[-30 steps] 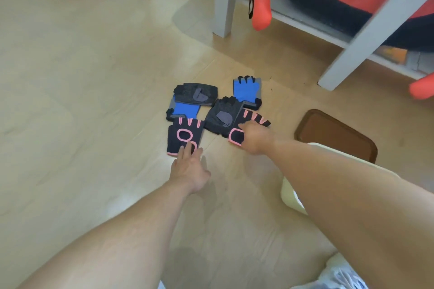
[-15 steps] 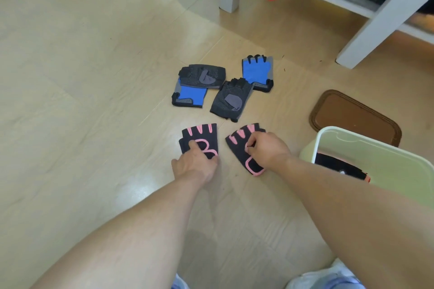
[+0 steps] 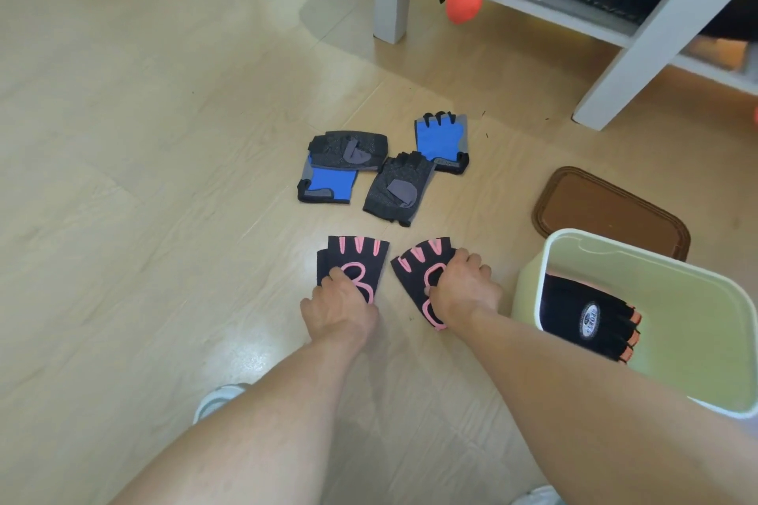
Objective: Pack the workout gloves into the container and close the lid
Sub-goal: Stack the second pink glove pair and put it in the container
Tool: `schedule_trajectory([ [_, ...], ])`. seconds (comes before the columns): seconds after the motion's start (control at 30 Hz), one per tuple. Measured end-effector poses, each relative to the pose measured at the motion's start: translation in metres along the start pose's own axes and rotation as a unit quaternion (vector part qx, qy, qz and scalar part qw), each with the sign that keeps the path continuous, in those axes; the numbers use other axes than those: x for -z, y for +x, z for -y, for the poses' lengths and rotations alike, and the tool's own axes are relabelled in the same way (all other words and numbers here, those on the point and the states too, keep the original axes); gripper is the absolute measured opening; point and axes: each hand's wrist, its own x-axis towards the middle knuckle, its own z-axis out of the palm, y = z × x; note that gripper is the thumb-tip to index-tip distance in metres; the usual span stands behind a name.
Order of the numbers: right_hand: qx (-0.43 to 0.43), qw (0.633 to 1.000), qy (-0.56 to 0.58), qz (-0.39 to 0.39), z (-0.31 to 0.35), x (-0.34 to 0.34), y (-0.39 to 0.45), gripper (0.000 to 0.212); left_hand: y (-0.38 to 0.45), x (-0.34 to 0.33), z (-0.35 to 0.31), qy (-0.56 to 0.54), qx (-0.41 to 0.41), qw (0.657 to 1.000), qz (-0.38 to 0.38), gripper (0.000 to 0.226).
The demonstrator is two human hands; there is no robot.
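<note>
The left hand (image 3: 342,310) lies on the wrist end of the left black fingerless glove with pink trim (image 3: 353,263), its fingers curled down onto the fabric; whether the thumb has got under the edge I cannot tell. Just beside it, the right hand (image 3: 461,291) has its fingers bent over the side of the matching black-and-pink glove (image 3: 418,279), which lies tilted on the pale wood-look floor (image 3: 143,217), and seems to be gathering the cloth.

Beyond these two, further from the person, four more gloves lie in a loose cluster: a blue-and-grey glove (image 3: 328,185) partly under a dark grey mesh glove with a strap tab (image 3: 348,150), then a second dark grey mesh glove (image 3: 397,189) touching a second blue-and-grey glove (image 3: 441,141).

To the right stands the pale green plastic container (image 3: 640,254), open, with one black glove with orange finger edges (image 3: 586,318) already inside. Behind it the brown rounded-rectangle lid (image 3: 607,209) rests flat on the floor.

These gloves look light, soft and floppy, not slippery. A pinch at the cuff or a scrunch of the whole palm should lift each; they will likely droop and fold, so dropping them in suits better than placing.
</note>
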Motion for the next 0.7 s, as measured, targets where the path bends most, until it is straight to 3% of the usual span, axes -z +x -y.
schedule_trajectory([
  [0.27,0.000,0.999,0.051,0.008,-0.005,0.001,-0.004,0.060,0.001,0.001,0.002,0.038,-0.026,0.998,-0.039,0.030],
  [0.33,0.031,0.999,0.032,-0.005,-0.003,0.000,-0.007,0.056,-0.001,-0.002,0.002,0.001,-0.029,0.999,-0.033,0.032],
  [0.4,0.079,0.997,0.010,-0.019,-0.001,0.003,-0.011,0.057,-0.006,-0.004,0.003,-0.108,-0.009,0.994,-0.021,0.030],
  [0.47,0.131,0.991,-0.002,-0.026,0.001,0.014,-0.015,0.060,-0.008,-0.001,0.003,-0.262,0.038,0.964,0.005,0.023],
  [0.57,0.203,0.977,-0.041,-0.046,0.007,0.049,-0.020,0.063,-0.008,0.009,-0.005,-0.439,0.105,0.892,0.017,0.027],
  [0.7,0.273,0.946,-0.132,-0.111,0.008,0.127,-0.025,0.059,-0.008,0.039,-0.030,-0.610,0.101,0.783,0.066,0.036],
])
